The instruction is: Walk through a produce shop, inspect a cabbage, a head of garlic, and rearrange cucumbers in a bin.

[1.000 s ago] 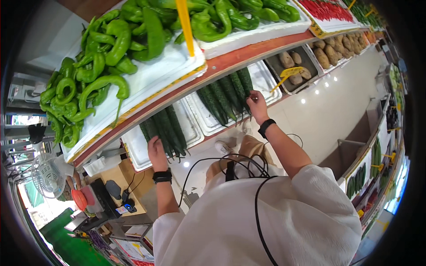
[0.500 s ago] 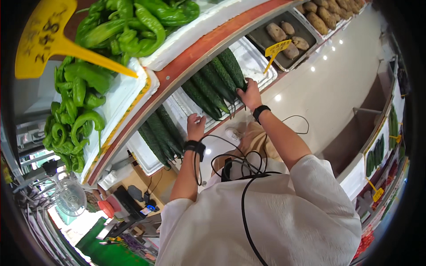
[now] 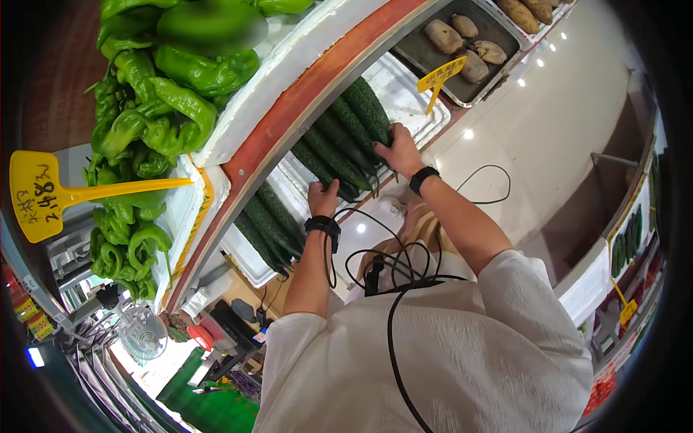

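Note:
Several dark green cucumbers lie side by side in a white foam tray under the shelf edge. My right hand grips the lower end of the rightmost cucumber, thumb on its left side and fingers on its right. At the group's left side, my left hand has its thumb and fingers on the leftmost cucumber; its fingertips are partly hidden. Left of that hand, a second group of cucumbers rests in another white tray.
Green peppers fill white boxes on the upper shelf, with a wooden edge above my hands. A dark metal tray holds brown root vegetables, beside a yellow price tag. Black cables loop at my waist. A fan stands lower left.
My left hand has moved onto the leftmost cucumber from the gap between the groups. My right hand stays on the rightmost cucumber. The view has shifted, bringing the peppers closer.

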### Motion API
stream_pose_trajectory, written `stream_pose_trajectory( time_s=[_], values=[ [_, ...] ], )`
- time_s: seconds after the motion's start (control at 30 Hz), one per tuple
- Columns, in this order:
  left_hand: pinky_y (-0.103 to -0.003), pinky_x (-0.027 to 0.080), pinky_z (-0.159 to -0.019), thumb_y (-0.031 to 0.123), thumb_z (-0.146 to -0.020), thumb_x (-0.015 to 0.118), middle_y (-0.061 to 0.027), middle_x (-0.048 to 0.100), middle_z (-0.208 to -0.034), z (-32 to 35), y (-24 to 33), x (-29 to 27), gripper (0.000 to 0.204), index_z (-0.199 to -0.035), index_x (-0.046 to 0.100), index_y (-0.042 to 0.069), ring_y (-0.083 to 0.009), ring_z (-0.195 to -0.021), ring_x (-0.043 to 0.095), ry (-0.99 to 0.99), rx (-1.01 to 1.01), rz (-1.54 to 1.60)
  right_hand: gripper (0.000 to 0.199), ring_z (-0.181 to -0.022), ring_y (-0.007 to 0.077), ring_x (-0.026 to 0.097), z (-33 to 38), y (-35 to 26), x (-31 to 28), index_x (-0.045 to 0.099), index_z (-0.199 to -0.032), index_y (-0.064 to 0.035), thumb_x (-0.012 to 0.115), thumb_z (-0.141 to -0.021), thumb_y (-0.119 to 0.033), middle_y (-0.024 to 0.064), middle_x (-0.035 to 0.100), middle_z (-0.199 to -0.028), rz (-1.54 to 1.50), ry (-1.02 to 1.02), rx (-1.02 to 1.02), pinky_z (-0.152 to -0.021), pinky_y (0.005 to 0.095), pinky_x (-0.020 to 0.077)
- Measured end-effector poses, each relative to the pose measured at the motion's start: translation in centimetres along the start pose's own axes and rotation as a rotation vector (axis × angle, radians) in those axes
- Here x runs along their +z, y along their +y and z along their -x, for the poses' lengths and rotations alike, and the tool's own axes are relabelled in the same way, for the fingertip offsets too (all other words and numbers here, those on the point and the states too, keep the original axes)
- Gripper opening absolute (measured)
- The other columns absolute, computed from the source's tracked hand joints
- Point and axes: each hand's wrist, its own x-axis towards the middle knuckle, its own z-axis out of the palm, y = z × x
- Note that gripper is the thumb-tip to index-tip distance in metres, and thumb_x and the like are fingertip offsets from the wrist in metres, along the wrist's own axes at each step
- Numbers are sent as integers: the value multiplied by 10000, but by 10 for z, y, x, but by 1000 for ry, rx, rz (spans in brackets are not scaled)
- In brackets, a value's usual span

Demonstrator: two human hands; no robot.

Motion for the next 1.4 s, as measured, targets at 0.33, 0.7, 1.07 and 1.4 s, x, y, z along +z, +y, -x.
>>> stream_pose_trajectory(
  time_s=[0.33,0.7,1.07,1.4],
  values=[
    [-298,536,-586,218,-843,698,-109,553,-987,23,9,23,399,-1080,484,-21,-185,-798,602,-112,112,394,504,-939,395,551,0,0,-1,465,-1119,53,705,-751,-192,250,516,-1023,-120,49,-81,-826,412,452],
    [-285,525,-478,264,-815,716,-145,582,-911,24,60,43,460,-1030,456,-49,-186,-672,628,-50,74,-22,467,-905,403,540,18,-15,6,468,-1088,54,684,-765,-204,235,498,-988,-184,87,-186,-786,405,455],
    [-395,438,-873,265,-789,656,-199,576,-996,-20,-16,9,466,-1095,498,-49,-318,-999,559,199,133,-357,466,-895,385,531,30,-24,23,499,-1092,38,686,-752,-221,195,493,-988,109,117,-286,-776,437,450],
    [-377,508,-740,305,-733,687,-203,593,-990,-63,-57,9,548,-1081,508,-78,-284,-850,610,121,-153,-129,379,-911,379,541,2,-2,8,536,-1084,1,659,-782,-192,196,538,-970,132,272,-212,-787,443,455]
  ],
)
